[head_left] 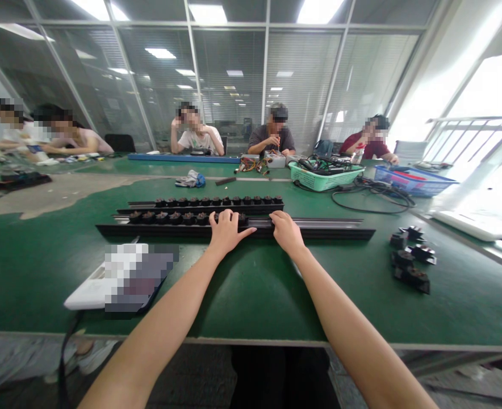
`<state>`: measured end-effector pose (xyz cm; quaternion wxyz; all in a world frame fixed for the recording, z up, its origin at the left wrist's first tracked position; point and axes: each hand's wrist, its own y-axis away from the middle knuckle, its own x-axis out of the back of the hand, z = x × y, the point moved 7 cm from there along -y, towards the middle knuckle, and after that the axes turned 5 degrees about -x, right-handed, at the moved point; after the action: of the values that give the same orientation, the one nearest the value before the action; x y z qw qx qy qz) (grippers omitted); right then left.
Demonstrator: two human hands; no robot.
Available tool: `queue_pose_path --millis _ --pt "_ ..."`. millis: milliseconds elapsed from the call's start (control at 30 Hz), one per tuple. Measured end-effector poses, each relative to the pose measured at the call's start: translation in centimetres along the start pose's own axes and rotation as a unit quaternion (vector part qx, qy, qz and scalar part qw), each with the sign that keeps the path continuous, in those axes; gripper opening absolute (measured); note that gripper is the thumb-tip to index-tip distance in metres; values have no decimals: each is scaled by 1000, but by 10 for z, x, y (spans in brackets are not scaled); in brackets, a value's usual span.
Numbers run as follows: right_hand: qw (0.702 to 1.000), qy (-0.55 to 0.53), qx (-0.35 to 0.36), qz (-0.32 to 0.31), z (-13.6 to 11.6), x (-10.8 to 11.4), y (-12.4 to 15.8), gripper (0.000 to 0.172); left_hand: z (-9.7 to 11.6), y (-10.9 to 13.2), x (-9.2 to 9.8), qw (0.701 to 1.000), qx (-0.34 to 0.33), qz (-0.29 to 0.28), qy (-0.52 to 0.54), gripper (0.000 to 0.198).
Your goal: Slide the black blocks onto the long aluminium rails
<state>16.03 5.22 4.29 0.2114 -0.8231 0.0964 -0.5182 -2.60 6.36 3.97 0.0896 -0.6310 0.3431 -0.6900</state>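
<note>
A long black rail [336, 233] lies across the table before me, with a row of round black modules [161, 218] along its left part. My left hand [225, 234] rests over the right end of that row, fingertips on the modules and thumb stretched out to the right. Farther right, my right hand [288, 232] is closed at the rail's channel, its fingers pinching a small black module mostly hidden by them. Behind lies a second, shorter black rail [208, 209] filled with similar modules. Several loose black modules [410, 255] sit on the table at the right.
A white device [91, 281] and a dark flat item [159, 278] lie at the left on the green table [251, 307]. Toward the back are a grey-blue glove [190, 179], a green basket [327, 180] of cables and a blue basket [421, 184]. Several people sit across the table.
</note>
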Motion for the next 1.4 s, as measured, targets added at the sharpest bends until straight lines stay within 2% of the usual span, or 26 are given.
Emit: queue_pose_path --millis 700,1400 --pt "1000 8 -6 3 -2 5 1 46 0 0 0 1000 2 3 4 72" --pt "1000 -6 -21 8 3 5 -1 49 -1 0 -1 1000 1 -4 5 71"
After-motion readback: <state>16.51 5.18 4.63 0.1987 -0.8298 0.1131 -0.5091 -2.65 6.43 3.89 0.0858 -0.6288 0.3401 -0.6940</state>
